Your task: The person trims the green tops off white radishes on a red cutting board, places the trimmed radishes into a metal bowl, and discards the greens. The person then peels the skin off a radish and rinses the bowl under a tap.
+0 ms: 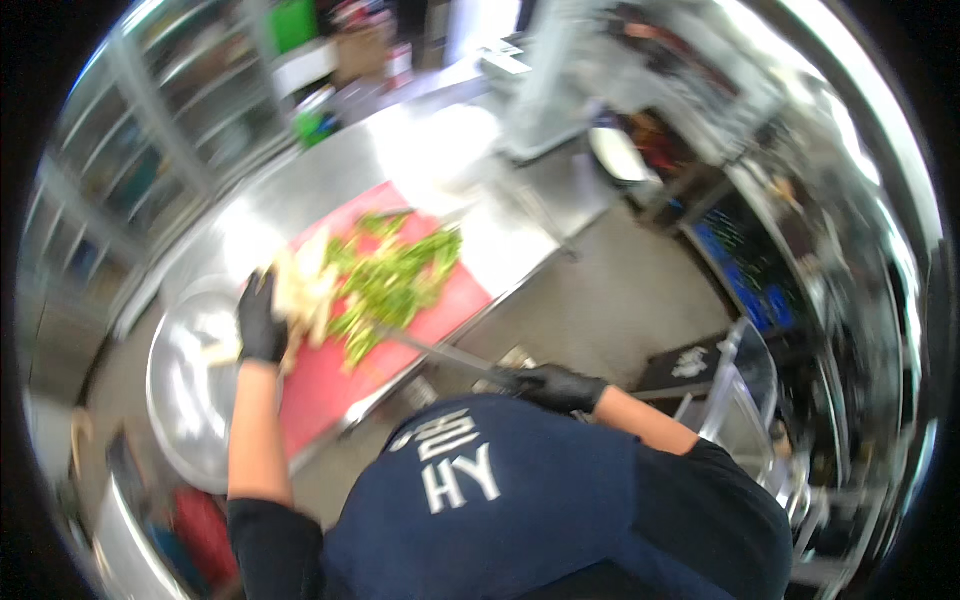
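In a black glove, my right hand grips a knife by its handle. The blade points left, its tip at the cut green leafy vegetables on a red cutting board. My left hand, also gloved in black, lies against a pile of pale vegetable stalks at the board's left end. Blur hides whether its fingers close around any of them. Just beside that hand is a large steel bowl, with a pale piece inside it.
The board rests on a steel worktable. A pale, glare-washed round item stands behind the board. Glass-fronted cabinets line the left. A clear plastic container is near my right elbow, and a blue crate sits on the right.
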Demonstrator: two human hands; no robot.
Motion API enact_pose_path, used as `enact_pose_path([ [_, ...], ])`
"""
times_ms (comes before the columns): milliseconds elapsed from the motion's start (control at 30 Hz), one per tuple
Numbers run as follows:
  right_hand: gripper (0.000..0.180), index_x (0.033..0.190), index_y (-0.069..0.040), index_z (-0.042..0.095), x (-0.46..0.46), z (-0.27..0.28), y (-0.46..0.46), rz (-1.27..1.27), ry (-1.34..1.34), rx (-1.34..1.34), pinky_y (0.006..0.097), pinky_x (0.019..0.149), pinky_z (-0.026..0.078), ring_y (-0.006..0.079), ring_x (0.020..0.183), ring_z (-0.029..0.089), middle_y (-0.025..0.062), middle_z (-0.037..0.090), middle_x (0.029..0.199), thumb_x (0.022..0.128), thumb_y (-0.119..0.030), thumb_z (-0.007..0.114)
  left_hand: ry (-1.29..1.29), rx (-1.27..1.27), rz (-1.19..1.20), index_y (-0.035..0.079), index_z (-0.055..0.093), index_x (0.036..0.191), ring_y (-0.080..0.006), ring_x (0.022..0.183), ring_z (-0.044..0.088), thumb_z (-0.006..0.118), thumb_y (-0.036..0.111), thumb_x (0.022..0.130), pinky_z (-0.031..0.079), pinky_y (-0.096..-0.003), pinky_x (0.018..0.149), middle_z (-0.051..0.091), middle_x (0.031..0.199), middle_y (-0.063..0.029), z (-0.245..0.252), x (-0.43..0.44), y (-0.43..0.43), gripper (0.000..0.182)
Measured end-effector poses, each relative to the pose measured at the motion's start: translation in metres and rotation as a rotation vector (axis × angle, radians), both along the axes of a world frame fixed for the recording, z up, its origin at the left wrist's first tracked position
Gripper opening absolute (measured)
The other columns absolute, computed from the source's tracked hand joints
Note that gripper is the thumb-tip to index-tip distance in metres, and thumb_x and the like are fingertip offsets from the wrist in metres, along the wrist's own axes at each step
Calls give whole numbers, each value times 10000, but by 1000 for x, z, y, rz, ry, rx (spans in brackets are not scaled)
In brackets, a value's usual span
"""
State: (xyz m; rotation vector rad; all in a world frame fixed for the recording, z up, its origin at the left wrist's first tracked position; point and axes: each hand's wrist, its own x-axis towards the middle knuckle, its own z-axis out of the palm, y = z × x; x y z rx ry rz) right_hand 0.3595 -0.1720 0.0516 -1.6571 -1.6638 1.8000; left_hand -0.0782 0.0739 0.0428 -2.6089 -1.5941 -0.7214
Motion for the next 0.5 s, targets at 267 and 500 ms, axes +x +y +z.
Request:
enact_pose_path([
  [267, 526, 1500, -213, 321, 3, -2, -11, 65, -104, 138, 330, 990, 426, 264, 1157, 587, 172, 547, 1355, 992, -209, 459, 276, -125, 17, 47, 498, 1342, -415, 1242, 476, 588, -18, 700, 404, -429, 1040, 382, 1439, -279, 18, 8, -8, 652],
  [500, 462, 1480, -259, 361, -1, 20, -15, -18, -33, 77, 338, 1015, 402, 257, 1211, 555, 135, 534, 1382, 1028, -339, 409, 255, -278, -41, 59, 475, 1368, -399, 1322, 400, 661, -10, 645, 381, -415, 1073, 313, 1491, -265, 30, 9, -12, 749],
])
